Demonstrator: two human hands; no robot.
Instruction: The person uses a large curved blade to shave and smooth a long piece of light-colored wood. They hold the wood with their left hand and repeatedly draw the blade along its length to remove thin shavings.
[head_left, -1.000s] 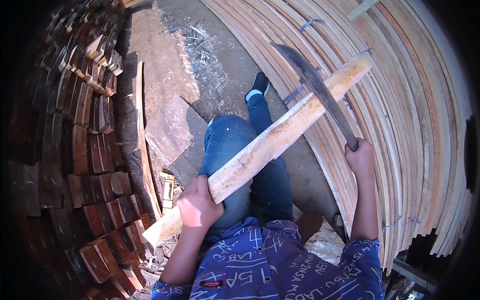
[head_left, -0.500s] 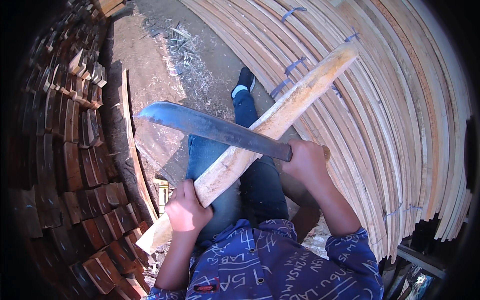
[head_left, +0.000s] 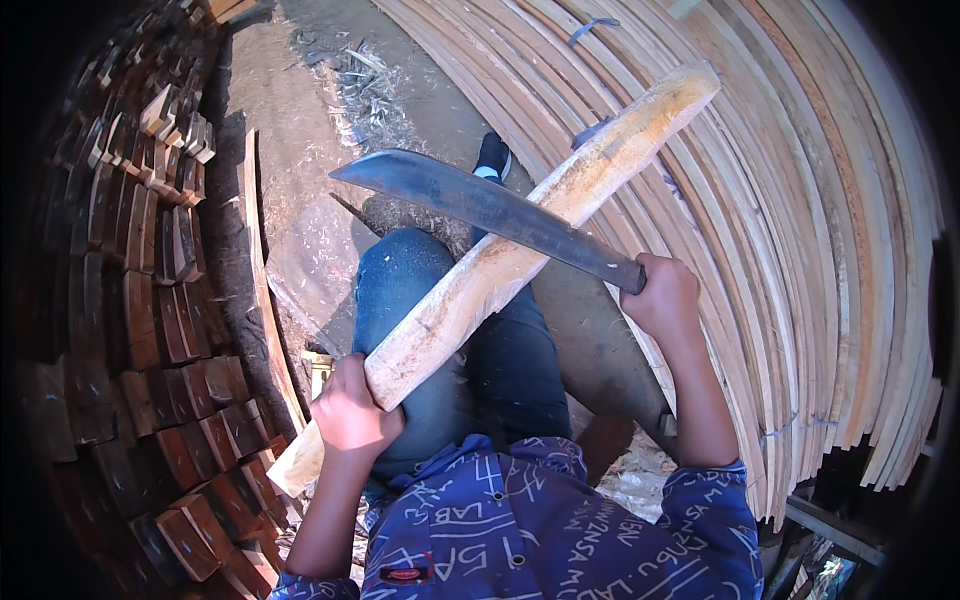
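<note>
A pale, rough wooden plank (head_left: 580, 190) slants over my legs, its far end up to the right. My left hand (head_left: 352, 412) is wrapped round it near its lower end. In my right hand (head_left: 664, 296) is the handle of a machete (head_left: 480, 205), the grip itself hidden by my fingers. The machete's broad dark blade crosses over the middle of the plank, its tip pointing left. From this view I cannot tell whether blade and wood touch.
Stacked dark wood blocks (head_left: 180, 460) fill the left side. Long wooden strips (head_left: 790, 240), some with blue ties, lie in a large pile on the right. A thin strip of wood (head_left: 262, 270) lies on the ground beside the blocks. Wood shavings (head_left: 365, 95) are scattered ahead.
My right hand has moved right and slightly up, taking the machete with it. My left hand and the plank's lower end have shifted slightly left. My bent knee shows more fully.
</note>
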